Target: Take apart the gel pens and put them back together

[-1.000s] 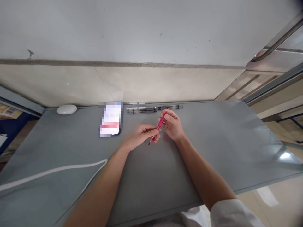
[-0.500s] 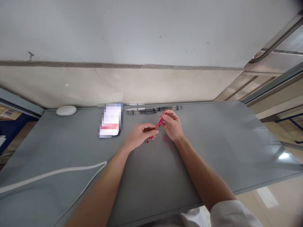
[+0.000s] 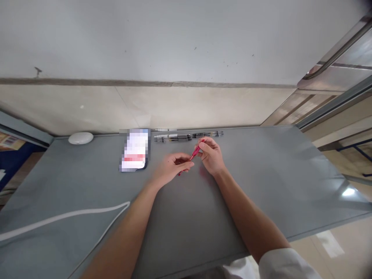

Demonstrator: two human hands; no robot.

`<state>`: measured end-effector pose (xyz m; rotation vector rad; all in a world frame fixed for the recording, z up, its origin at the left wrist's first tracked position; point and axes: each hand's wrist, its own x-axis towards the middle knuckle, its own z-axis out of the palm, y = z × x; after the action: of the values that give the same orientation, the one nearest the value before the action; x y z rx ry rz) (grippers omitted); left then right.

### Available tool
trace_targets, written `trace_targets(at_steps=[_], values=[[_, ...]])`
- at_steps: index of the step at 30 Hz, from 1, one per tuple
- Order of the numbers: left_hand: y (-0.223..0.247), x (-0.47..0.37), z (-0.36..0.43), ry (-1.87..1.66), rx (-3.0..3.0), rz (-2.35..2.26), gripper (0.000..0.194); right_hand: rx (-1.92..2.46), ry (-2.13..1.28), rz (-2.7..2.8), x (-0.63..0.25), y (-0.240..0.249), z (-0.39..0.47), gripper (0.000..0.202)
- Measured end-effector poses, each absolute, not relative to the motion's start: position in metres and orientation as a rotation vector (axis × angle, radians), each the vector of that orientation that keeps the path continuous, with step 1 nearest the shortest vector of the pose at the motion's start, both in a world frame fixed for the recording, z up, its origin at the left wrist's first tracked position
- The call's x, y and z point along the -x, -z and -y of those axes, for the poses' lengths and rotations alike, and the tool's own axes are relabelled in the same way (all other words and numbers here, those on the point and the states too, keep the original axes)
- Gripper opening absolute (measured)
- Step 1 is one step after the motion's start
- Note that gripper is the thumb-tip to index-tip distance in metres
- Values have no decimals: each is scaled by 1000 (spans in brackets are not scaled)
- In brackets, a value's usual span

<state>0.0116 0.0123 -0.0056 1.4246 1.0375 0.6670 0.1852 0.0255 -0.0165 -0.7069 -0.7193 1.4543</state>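
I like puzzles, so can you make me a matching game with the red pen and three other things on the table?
1. red pen
2. phone
3. white oval thing
4. white cord

A. near the back left corner of the gray table
B. in the left hand and right hand
C. bent sharply, running off the picture
D. shows a bright screen

Right pairs: 1-B, 2-D, 3-A, 4-C.

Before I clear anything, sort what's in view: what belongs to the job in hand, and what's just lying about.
In the job:
- red pen, held between left hand and right hand
- probably the row of pens by the back edge

Lying about, it seems:
- phone
- white oval object
- white cord
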Motion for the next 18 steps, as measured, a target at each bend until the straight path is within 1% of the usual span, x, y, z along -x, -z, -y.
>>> trace_targets(at_steps=[4,7,12,18], values=[[4,-10,-11,-638,-1374,-953,25,673,-1515,738,-186,18,-25,13],[2,-8,-10,-586,-1341,-867,29,633,-1572,744,-188,20,-24,16],[4,-7,-11,-629,-1269,-983,30,607,-1525,717,-188,19,-24,14],[5,-8,-13,-640,-1365,-1039,30,706,-1469,712,-185,16,-25,14]])
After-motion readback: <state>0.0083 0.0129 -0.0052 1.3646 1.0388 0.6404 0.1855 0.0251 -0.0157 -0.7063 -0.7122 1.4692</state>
